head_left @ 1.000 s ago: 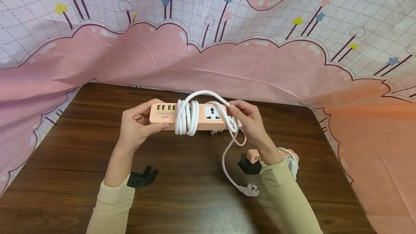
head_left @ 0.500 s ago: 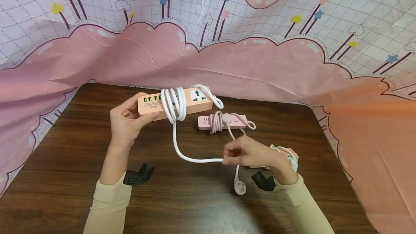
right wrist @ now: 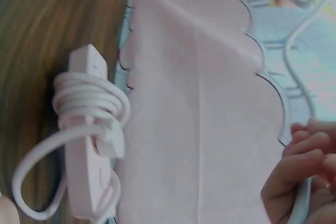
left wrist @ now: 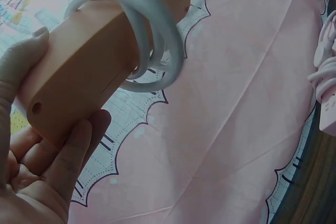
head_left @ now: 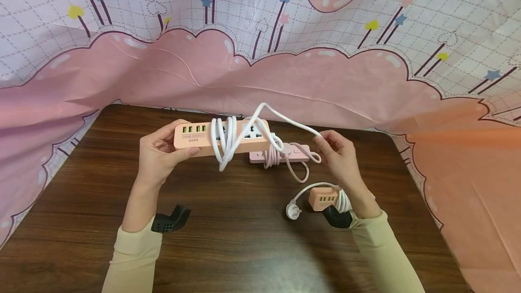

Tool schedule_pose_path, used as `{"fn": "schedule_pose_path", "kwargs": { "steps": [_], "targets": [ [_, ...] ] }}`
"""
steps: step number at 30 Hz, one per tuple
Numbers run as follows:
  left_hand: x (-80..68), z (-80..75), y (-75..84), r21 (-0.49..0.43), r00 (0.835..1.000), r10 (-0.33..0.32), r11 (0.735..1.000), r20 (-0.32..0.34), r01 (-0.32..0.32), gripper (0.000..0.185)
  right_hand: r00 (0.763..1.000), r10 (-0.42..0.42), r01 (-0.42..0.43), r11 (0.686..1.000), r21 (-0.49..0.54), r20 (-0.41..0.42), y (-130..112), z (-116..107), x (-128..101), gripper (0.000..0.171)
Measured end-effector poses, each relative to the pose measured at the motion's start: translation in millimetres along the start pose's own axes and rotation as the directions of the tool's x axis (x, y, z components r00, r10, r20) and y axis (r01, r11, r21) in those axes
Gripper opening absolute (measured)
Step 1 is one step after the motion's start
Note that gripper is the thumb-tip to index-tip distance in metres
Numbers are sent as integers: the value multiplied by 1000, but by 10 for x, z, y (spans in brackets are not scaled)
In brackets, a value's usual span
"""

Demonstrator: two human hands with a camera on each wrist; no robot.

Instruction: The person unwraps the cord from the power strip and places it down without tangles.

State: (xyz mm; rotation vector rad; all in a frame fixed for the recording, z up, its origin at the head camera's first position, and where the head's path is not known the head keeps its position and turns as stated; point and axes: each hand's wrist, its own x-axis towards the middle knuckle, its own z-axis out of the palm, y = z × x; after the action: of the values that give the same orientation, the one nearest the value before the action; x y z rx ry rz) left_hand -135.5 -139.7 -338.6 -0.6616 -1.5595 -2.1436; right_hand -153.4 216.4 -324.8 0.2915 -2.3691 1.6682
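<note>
We see the left hand (head_left: 154, 157) gripping one end of a peach power strip (head_left: 191, 141), thumb on its near side, holding it up off the counter (head_left: 228, 238) so that its far end points toward the right hand (head_left: 338, 153). A white cord (head_left: 290, 120) wraps the strip's middle, one loop sagging just below it, then arches across to the right hand, which pinches it; from the right wrist we see the cord passing between that hand's curled fingers. Between the hands, nearer the right, we find a pink power strip (head_left: 255, 157) lying on the counter, bound in its own pink cord. Below the right hand, partly hidden by its wrist, sits a second peach strip (head_left: 322, 200); its white plug (head_left: 293, 210) rests to that wrist's left. Beyond both hands we see a patterned cloth (head_left: 171, 71).
</note>
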Motion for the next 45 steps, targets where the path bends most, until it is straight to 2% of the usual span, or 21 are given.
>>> {"fn": "schedule_pose_path", "kwargs": {
  "steps": [2, 4, 7, 8, 9, 11, 12, 15, 18, 21, 26, 27, 30, 33, 37, 39, 42, 45],
  "targets": [
    [1, -12, -13, 14, 1000, -1, 1000, -6, 1, 50, 1000, -13, 16, 985, 172, -18, -16, -80, -27, 12],
    [6, -23, -24, 30, 1000, -1, 1000, -15, 1, 50, 999, -41, 44, 950, 310, -14, -14, -158, -71, 17],
    [13, -39, -37, 43, 999, -2, 999, -41, 3, 49, 986, -147, 103, 904, 415, 74, 23, -294, -150, 23],
    [17, -44, -40, 44, 999, 1, 999, -50, 1, 49, 974, -188, 118, 895, 431, 124, 42, -344, -173, 24],
    [21, -48, -42, 43, 998, 4, 999, -60, -2, 48, 959, -221, 130, 899, 418, 179, 59, -396, -196, 24],
    [28, -58, -41, 50, 997, 14, 999, -82, -10, 47, 908, -267, 135, 916, 378, 324, 91, -496, -236, 24],
    [33, -64, -40, 46, 996, 21, 999, -92, -16, 46, 871, -281, 138, 927, 349, 402, 105, -541, -252, 25],
    [49, -78, -31, 53, 992, 42, 998, -119, -36, 43, 743, -268, 163, 961, 222, 614, 109, -623, -300, 27],
    [69, -97, -19, 54, 989, 53, 998, -139, -46, 44, 622, -223, 211, 971, 113, 751, 110, -605, -358, 25],
    [87, -113, -7, 69, 986, 56, 997, -156, -46, 45, 556, -181, 269, 963, 31, 811, 153, -515, -454, 19],
    [105, -123, 13, 79, 983, 63, 996, -170, -50, 46, 478, -89, 298, 952, -66, 874, 277, -313, -633, 15],
    [107, -122, 16, 78, 983, 65, 996, -170, -52, 46, 473, -62, 299, 950, -94, 879, 301, -278, -664, 16],
    [114, -116, 30, 86, 983, 69, 995, -167, -55, 46, 478, -5, 324, 930, -172, 878, 381, -195, -736, 19],
    [121, -107, 29, 97, 983, 72, 994, -167, -56, 47, 516, 74, 355, 888, -291, 853, 454, -154, -800, 22],
    [126, -99, 13, 88, 983, 70, 995, -172, -55, 46, 575, 162, 405, 795, -451, 802, 546, -113, -866, 24],
    [126, -97, 5, 91, 982, 68, 994, -177, -53, 46, 599, 187, 413, 761, -501, 779, 593, -88, -886, 25],
    [126, -87, 2, 93, 981, 64, 994, -181, -48, 46, 626, 214, 401, 736, -546, 749, 648, -47, -908, 26],
    [126, -75, 8, 86, 982, 63, 995, -177, -48, 46, 642, 254, 373, 721, -584, 724, 676, -22, -921, 27]
  ]
}}
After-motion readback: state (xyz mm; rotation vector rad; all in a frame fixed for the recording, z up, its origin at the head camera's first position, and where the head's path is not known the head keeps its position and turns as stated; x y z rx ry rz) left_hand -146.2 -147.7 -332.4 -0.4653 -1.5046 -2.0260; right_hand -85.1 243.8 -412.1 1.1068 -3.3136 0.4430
